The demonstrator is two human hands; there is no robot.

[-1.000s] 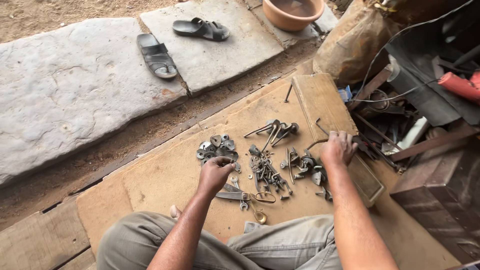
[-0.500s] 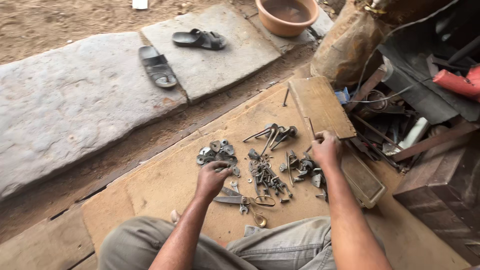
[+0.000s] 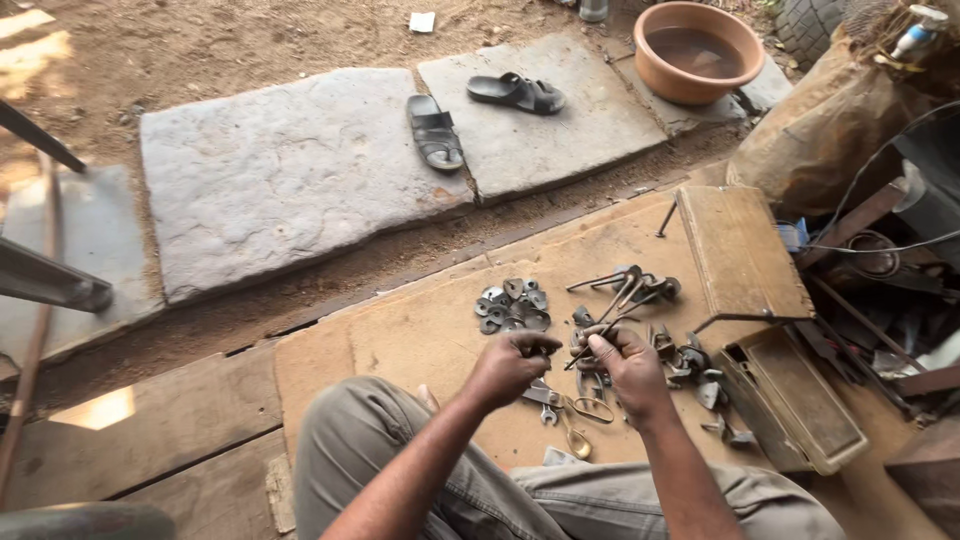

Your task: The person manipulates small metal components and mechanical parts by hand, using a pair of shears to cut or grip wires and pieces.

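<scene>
I sit at a flat brown board (image 3: 420, 330) strewn with small metal parts. My left hand (image 3: 510, 365) is closed around a small dark metal piece, just below a pile of grey washers (image 3: 512, 305). My right hand (image 3: 625, 365) pinches a thin metal rod that slants up to the right. The two hands are close together over a heap of bolts and fittings (image 3: 590, 385). A bundle of long metal rods and spanners (image 3: 625, 285) lies beyond my right hand.
An open wooden toolbox (image 3: 790, 400) with its raised lid (image 3: 745, 250) stands at the right. Scrap metal and cables pile up at the far right. Stone slabs (image 3: 290, 170) carry two black sandals (image 3: 435, 130). A clay basin (image 3: 700, 50) holds water at the top.
My right hand has left the toolbox side and come left to the middle, taking up a thin rod. My left hand has lifted a small piece. The camera has tilted.
</scene>
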